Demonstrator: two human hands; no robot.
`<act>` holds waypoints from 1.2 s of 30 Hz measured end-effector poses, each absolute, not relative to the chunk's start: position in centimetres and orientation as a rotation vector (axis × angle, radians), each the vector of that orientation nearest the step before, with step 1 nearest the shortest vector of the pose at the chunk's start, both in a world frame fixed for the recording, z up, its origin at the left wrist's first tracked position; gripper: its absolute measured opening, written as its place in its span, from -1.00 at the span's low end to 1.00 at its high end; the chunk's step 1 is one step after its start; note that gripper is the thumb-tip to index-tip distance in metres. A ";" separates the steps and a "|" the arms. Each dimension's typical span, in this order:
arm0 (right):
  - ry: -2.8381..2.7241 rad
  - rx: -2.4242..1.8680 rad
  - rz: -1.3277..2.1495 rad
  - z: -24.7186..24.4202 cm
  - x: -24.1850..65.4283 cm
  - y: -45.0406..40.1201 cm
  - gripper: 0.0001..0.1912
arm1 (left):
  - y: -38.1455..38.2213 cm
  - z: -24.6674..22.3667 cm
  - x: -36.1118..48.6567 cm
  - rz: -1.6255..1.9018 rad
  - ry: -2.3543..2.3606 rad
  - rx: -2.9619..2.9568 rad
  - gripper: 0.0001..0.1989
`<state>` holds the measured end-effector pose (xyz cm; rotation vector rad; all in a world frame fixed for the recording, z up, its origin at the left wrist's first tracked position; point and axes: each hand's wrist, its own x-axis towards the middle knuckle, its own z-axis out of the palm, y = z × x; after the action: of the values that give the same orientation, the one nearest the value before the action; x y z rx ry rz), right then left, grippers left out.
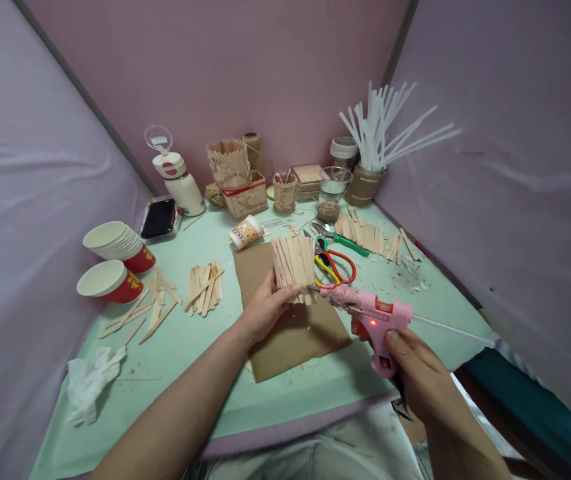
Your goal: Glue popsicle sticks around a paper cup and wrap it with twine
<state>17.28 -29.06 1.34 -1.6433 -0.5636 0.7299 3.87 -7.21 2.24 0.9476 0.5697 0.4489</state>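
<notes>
My left hand (268,310) is closed around the lower left of a piece covered in upright popsicle sticks (294,263), held above a sheet of brown cardboard (295,350). What lies under the sticks is hidden. My right hand (413,363) grips the handle of a pink hot glue gun (378,313), whose small light glows orange. The gun's nozzle points left at the lower right edge of the stick-covered piece, touching it or very near. A clear glue stick (453,330) juts from the gun's back.
Scissors with red handles (343,267) and green-handled pruners (350,243) lie behind the piece. Loose popsicle sticks (205,288) sit at left, near red paper cups (110,283) and a crumpled tissue (94,383). Behind stand a white bottle (183,190), a stick basket (245,197) and glue sticks (375,127).
</notes>
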 end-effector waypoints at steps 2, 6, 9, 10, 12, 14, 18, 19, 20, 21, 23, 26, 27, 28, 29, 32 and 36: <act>-0.553 -1.656 0.712 1.5 17.2 -29.0 -0.45 | -7.2 2.1 3.8 0.447 0.584 0.973 -0.32; -0.531 -1.668 0.669 1.7 17.1 -28.8 -0.47 | -7.2 2.1 3.8 0.449 0.590 0.984 -0.31; -0.532 -1.673 0.674 1.7 17.1 -28.9 -0.48 | -7.2 2.1 3.8 0.452 0.595 0.978 -0.29; -0.527 -1.683 0.676 1.7 17.2 -28.9 -0.48 | -7.2 2.0 3.8 0.453 0.596 0.978 -0.28; -0.504 -1.710 0.663 1.6 17.2 -29.0 -0.48 | -7.2 1.9 3.8 0.452 0.592 0.979 -0.27; -0.486 -1.729 0.638 1.6 17.2 -29.0 -0.48 | -7.1 1.8 3.8 0.452 0.590 0.976 -0.26; -0.485 -1.728 0.617 1.6 17.1 -29.0 -0.47 | -7.1 1.7 3.8 0.451 0.593 0.979 -0.26; -0.485 -1.723 0.620 1.6 17.1 -29.0 -0.47 | -7.1 1.7 3.8 0.451 0.590 0.979 -0.26; -0.484 -1.717 0.626 1.6 17.1 -29.0 -0.47 | -7.1 1.7 3.8 0.451 0.588 0.980 -0.27; -0.482 -1.712 0.636 1.6 17.1 -29.0 -0.47 | -7.1 1.7 3.8 0.452 0.586 0.981 -0.28; -0.483 -1.706 0.649 1.6 17.1 -28.9 -0.45 | -7.1 1.6 3.8 0.455 0.584 0.980 -0.29; -0.486 -1.711 0.633 1.7 17.1 -28.8 -0.43 | -7.0 1.5 3.8 0.457 0.589 0.973 -0.29; -0.493 -1.711 0.635 1.8 17.0 -28.8 -0.43 | -7.0 1.5 3.8 0.455 0.590 0.970 -0.28; -0.499 -1.707 0.640 1.8 17.0 -28.8 -0.43 | -7.0 1.5 3.8 0.454 0.589 0.968 -0.28; -0.503 -1.703 0.647 1.8 17.0 -28.8 -0.43 | -7.0 1.5 3.8 0.454 0.588 0.966 -0.28; -0.502 -1.699 0.639 1.8 17.0 -28.9 -0.45 | -7.1 1.6 3.8 0.447 0.589 0.967 -0.28; -0.482 -1.708 0.635 1.6 17.0 -29.0 -0.45 | -7.1 1.7 3.8 0.449 0.591 0.994 -0.30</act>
<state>17.00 -28.96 1.60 -1.7078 -0.4815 0.6346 3.80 -7.12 1.71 0.9938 0.5910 0.4490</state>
